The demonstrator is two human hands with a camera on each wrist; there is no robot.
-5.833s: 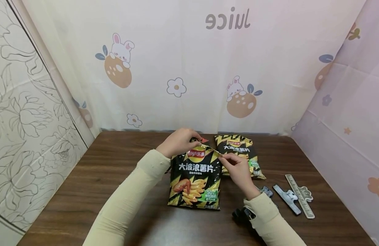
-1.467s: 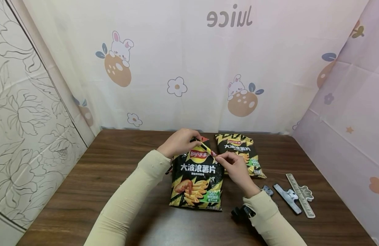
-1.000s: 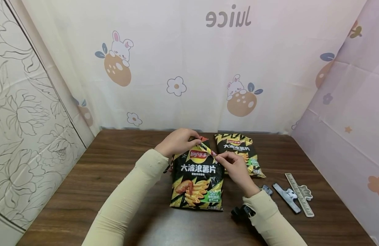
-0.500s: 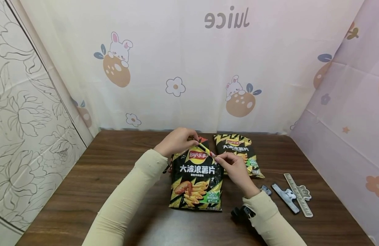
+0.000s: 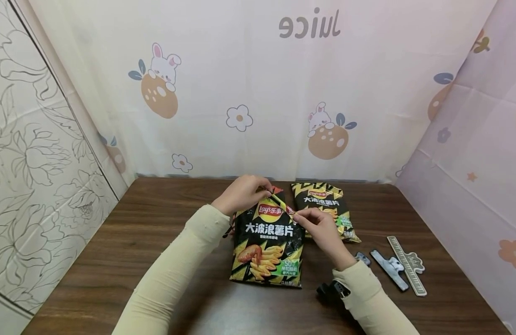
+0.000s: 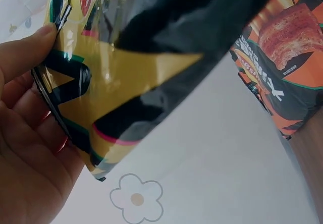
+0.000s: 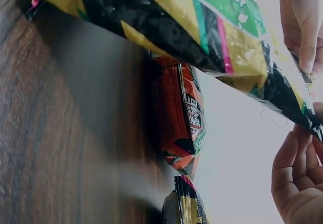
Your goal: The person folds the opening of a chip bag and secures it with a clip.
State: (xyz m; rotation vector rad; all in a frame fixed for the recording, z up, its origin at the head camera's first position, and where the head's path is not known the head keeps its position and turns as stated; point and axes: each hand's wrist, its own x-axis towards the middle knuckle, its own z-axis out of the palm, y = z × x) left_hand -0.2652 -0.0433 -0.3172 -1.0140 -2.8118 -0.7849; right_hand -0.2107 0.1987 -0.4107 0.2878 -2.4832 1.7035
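Note:
In the head view a black and yellow potato chip bag leans upright over the middle of the table, front toward me. My left hand pinches the upper left end of its top edge, thumb in front and fingers behind, as the left wrist view shows. My right hand pinches the upper right end between thumb and fingertips. Between the hands the top edge is turned down into a narrow yellow fold with a red bit by the right fingertips. In the right wrist view the bag has its lower edge near the tabletop.
A second black and yellow chip bag lies at the back right. An orange chip bag is mostly hidden behind the held one. To the right lie a silver clip, a ruler-like clip and a partly hidden clip.
Since the earliest frame the bag's top edge has been turned down into a fold, and the right hand has shifted slightly left. Over the last second both hands hold almost still.

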